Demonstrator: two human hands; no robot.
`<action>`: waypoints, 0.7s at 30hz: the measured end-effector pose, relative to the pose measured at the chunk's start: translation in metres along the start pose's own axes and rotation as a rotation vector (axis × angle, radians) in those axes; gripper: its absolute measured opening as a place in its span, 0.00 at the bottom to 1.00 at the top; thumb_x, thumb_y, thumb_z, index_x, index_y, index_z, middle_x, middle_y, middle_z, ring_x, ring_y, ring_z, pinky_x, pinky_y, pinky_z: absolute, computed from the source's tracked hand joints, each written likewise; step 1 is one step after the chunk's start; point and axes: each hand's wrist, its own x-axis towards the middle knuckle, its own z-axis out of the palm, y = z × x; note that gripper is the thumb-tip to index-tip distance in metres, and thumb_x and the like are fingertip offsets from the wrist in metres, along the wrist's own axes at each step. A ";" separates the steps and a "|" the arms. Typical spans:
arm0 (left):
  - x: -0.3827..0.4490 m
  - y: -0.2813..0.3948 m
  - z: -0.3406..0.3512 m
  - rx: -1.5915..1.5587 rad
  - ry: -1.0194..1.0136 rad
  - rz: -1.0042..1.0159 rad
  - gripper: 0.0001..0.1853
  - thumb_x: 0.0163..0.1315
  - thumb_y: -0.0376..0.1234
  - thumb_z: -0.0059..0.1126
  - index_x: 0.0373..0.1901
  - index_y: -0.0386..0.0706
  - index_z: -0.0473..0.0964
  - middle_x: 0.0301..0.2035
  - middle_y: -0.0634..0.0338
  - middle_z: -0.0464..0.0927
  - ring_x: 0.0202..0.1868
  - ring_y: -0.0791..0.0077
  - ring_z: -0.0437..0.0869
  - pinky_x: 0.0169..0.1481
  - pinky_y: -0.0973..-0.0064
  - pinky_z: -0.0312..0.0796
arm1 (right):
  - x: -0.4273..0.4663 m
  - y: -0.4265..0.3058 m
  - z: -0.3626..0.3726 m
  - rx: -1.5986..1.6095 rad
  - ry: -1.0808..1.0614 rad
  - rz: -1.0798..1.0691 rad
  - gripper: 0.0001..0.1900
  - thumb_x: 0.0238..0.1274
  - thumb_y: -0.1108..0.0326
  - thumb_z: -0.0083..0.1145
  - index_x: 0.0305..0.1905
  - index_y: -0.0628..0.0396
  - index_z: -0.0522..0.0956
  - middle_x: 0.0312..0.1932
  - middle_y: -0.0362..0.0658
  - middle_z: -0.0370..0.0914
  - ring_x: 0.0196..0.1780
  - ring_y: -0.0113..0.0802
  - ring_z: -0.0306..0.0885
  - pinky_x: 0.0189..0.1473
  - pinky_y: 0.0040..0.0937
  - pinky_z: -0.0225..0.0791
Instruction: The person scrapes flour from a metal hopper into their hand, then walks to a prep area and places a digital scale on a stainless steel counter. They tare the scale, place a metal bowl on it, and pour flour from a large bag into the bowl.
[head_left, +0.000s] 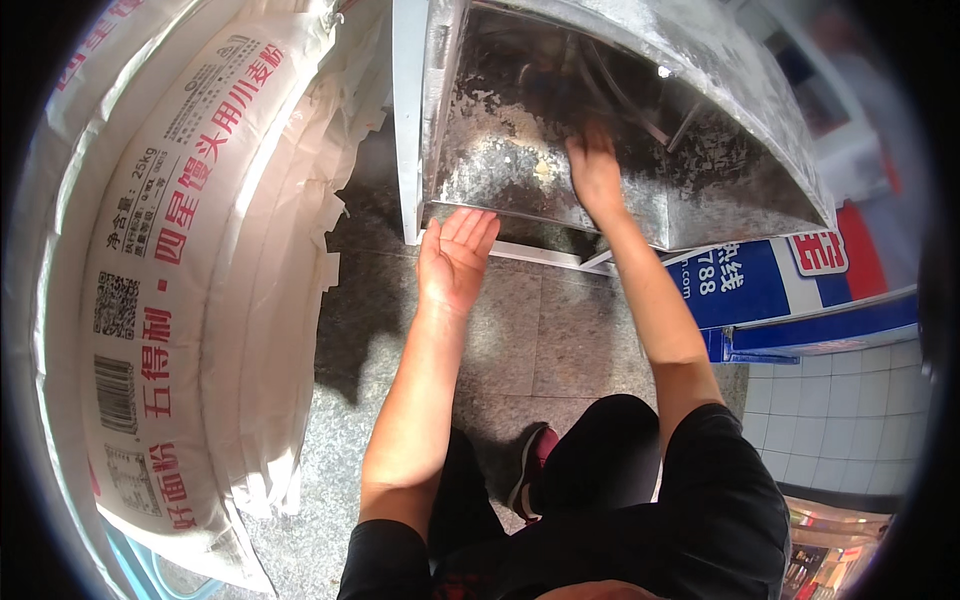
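Note:
A large metal bin (652, 180) opens towards me, its dark inner surface marked with patches of pale residue (541, 169) that look like flour or dough. Reaching inside, my right hand (596, 174) is laid out palm down over the bin's lower wall, with nothing visible in its grasp. Its fingertips fade into dark shadow. My left hand (454, 259) is turned palm up under the bin's front lip (525, 216), its fingers straight and its palm bare. Whether its fingertips touch the lip cannot be told.
Stacked white woven flour sacks (187, 300) with red print rise on my left. A pale metal frame (409, 120) stands around and below the bin. At right are a blue printed panel (742, 281) and white wall tiles (832, 412). Grey stone tiles (499, 330) cover the floor.

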 end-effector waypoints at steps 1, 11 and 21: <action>0.001 -0.001 -0.001 0.006 -0.025 0.004 0.30 0.75 0.45 0.27 0.57 0.24 0.65 0.60 0.35 0.68 0.66 0.42 0.65 0.75 0.51 0.53 | -0.004 -0.003 0.006 -0.091 0.017 0.045 0.26 0.68 0.55 0.49 0.59 0.67 0.72 0.59 0.63 0.71 0.62 0.56 0.70 0.65 0.44 0.63; 0.006 -0.021 -0.001 0.040 -0.012 -0.055 0.30 0.76 0.46 0.27 0.53 0.26 0.69 0.57 0.39 0.72 0.64 0.44 0.68 0.75 0.53 0.54 | -0.005 -0.061 0.034 0.379 -0.030 -0.027 0.27 0.72 0.58 0.44 0.67 0.66 0.63 0.69 0.61 0.61 0.73 0.51 0.57 0.73 0.39 0.50; 0.006 -0.027 -0.004 0.080 -0.073 -0.085 0.31 0.76 0.47 0.25 0.52 0.28 0.71 0.56 0.40 0.73 0.65 0.49 0.68 0.76 0.54 0.54 | -0.049 -0.033 0.019 -0.015 -0.090 -0.268 0.25 0.67 0.60 0.53 0.60 0.67 0.68 0.61 0.60 0.68 0.64 0.55 0.66 0.65 0.45 0.59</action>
